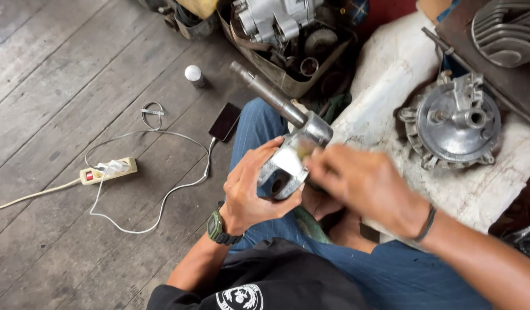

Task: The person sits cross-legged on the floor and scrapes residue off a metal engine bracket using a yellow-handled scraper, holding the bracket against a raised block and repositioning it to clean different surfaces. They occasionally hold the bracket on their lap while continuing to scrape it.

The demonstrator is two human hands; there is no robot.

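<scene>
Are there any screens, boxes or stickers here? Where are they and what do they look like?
Phone: on the wooden floor by the knee, dark rectangular screen, white cable plugged in.
Crate: top middle, open tan box full of metal parts.
Can: on the floor left of the crate, small, dark, white cap.
Shirt logo: bottom edge, round white print on black.

There are two hands: the left hand (250,186) and the right hand (365,186). There is one metal shaft (282,135). Left of the shaft lie one phone (225,121), one power strip (107,170) and one small bottle (194,75). Right of the shaft sits one round metal cover (454,121). Above the shaft is one box of parts (288,40).
</scene>
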